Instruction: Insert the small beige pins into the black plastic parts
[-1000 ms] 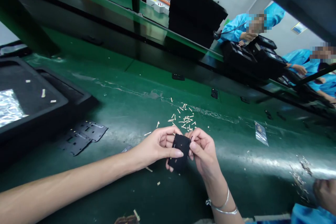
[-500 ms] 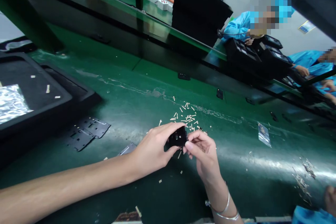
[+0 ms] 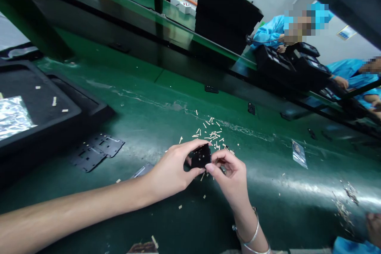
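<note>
A small black plate-like part with small holes or light spots is held above the green bench. My left hand is closed round its upper and lower edges, thumb below and fingers above. At the part's right edge, my right hand has thumb and index finger pinched on the lower corner, the other fingers curled. Many small pale strips lie scattered just behind the hands. Flat dark plates with cutouts rest to the left, and another grey plate is partly hidden by my left forearm.
A black tray with a silvery bag stands at the left. A clear bag and a pile of small bits lie to the right. Behind a dark rail, co-workers in blue sit by black bins. A blue sleeve shows at lower right.
The black part has tilted slightly in my left hand, its face now plainer. My right thumb has shifted a little left along its lower corner.
</note>
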`<state>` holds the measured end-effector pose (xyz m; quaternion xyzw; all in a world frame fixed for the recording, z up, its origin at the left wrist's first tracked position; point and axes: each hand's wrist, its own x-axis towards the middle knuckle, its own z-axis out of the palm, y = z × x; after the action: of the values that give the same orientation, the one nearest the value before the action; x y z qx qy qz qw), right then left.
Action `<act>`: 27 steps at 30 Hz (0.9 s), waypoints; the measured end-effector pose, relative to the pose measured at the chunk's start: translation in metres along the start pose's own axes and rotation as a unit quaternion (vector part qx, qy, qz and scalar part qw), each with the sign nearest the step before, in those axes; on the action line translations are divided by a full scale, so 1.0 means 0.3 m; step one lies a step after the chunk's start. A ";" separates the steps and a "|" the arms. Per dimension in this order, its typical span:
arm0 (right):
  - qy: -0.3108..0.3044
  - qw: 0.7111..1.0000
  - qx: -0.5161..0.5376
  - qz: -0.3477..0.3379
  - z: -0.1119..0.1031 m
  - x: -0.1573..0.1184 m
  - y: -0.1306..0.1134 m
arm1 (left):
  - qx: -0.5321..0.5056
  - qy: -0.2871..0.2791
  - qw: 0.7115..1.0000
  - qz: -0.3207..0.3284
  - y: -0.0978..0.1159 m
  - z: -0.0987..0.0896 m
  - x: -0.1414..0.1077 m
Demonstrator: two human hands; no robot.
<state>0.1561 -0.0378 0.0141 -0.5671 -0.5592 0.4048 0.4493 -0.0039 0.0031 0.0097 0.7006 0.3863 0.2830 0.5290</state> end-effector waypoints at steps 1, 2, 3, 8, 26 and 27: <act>0.008 0.999 -0.032 -0.017 0.003 0.000 -0.001 | -0.021 -0.008 1.000 -0.012 -0.001 0.002 0.002; 0.014 0.998 -0.057 -0.032 0.007 0.002 -0.001 | -0.038 -0.013 0.999 -0.019 -0.004 0.005 0.004; 0.015 0.996 -0.075 -0.041 0.010 0.006 0.000 | -0.051 -0.016 0.998 -0.022 -0.007 0.007 0.007; 0.021 0.990 -0.135 -0.031 0.004 0.034 0.020 | -0.108 -0.005 0.994 -0.032 -0.046 -0.037 0.066; 0.179 0.893 -0.413 0.008 -0.108 0.085 0.097 | 0.019 0.275 0.945 -0.176 -0.185 -0.469 0.557; 0.166 0.888 -0.428 -0.003 -0.108 0.084 0.096 | 0.026 0.278 0.946 -0.163 -0.186 -0.462 0.532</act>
<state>0.1962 -0.0136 -0.0039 -0.7615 -0.5974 0.0246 0.2501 -0.0426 0.2176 -0.0069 0.5350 0.6339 0.3670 0.4210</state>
